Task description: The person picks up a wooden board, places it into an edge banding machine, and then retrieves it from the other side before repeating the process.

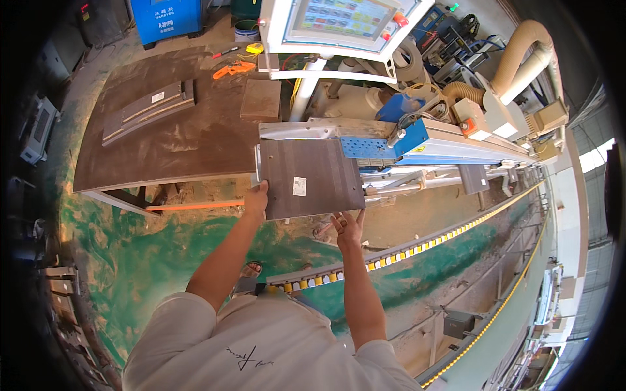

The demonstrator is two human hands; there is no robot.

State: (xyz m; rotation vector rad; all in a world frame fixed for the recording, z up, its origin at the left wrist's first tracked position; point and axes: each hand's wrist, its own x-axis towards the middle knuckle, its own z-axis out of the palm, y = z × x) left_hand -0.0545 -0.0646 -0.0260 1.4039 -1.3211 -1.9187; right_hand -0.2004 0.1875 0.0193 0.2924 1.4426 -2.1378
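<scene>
Head view, looking down on a woodworking station.

Hands: the left hand (256,199) grips the near left corner of a dark brown rectangular panel (313,171), fingers wrapped over its edge. The right hand (349,225) is open, palm up, with the fingertips pressed against the panel's near edge toward its right corner; it supports rather than clasps.

Panel: it lies flat on the machine bed (456,150) at the centre of the view, directly at 12 o'clock from both hands. A small white label (299,186) sits on its upper face near the near edge. Its far edge meets a blue perforated guard (381,142) on the machine.

Surroundings: at 10 o'clock from the panel stands a large brown tabletop (163,140), carrying a stack of narrow dark strips (149,109), a smaller square board (261,99) and an orange hand tool (233,68) at its far edge. At 12 o'clock, above the machine, a control screen (342,19) in a white housing is mounted on a pole. At 2 o'clock a beige dust hose (521,55) curves upward. A rail of yellow and white rollers (417,247) runs at 4 o'clock from the hands. The floor (150,241) is worn green, dusted with sawdust.
</scene>
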